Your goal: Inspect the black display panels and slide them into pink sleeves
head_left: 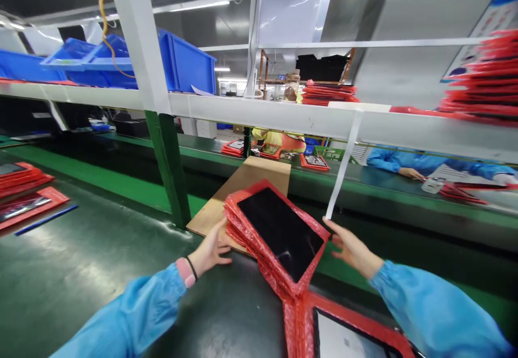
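A stack of flat black screen panels in red bubble-wrap sleeves (279, 234) lies tilted in front of me, its far part over a wooden board (220, 201). My left hand (212, 247) is at the stack's left edge with fingers apart; whether the fingertips touch the sleeves I cannot tell. At the right corner, my right hand (354, 250) is open, fingers spread, by the top sleeve. Nearer to me, a second red-sleeved stack topped by a pale-faced panel (348, 336) adjoins the first, partly cut off by the frame's lower edge.
Left on the green bench (133, 250) lie more red-sleeved panels (28, 204) and a blue strip (46, 220). A green post (168, 169) and a white shelf rail (259, 112) stand ahead. Beyond the conveyor, a co-worker's blue sleeves (429, 161) and a yellow-clad person (279, 137) appear.
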Demonstrator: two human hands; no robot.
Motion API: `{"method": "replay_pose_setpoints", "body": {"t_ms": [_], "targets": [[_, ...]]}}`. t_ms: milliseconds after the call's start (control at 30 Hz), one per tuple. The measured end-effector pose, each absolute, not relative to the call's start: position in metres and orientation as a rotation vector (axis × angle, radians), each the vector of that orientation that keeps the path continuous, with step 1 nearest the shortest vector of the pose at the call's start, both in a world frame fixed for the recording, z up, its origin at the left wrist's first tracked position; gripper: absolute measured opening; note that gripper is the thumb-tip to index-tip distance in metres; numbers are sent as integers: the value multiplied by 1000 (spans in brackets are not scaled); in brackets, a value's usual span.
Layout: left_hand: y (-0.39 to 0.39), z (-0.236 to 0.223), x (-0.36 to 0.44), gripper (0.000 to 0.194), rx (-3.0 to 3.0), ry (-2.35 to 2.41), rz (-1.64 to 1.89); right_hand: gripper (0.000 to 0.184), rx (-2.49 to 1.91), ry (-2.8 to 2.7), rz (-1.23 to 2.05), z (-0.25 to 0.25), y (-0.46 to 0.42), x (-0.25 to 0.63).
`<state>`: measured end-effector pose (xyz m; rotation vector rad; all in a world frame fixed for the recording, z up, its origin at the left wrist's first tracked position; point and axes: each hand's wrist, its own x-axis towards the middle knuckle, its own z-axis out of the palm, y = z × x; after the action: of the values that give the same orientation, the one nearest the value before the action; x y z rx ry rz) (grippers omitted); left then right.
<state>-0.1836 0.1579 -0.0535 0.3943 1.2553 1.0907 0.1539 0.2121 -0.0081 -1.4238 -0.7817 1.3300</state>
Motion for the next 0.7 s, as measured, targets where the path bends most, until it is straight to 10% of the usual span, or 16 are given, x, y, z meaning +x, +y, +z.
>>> {"method": "replay_pose_setpoints", "body": {"t_ms": [200, 700], "targets": [[181, -41, -202, 69, 525, 1260, 1122, 66, -1576, -641, 1681, -41, 158, 137], [220, -41, -176, 42, 575, 1021, 1105, 43, -1290, -529, 1766, -45, 176, 102]]}}
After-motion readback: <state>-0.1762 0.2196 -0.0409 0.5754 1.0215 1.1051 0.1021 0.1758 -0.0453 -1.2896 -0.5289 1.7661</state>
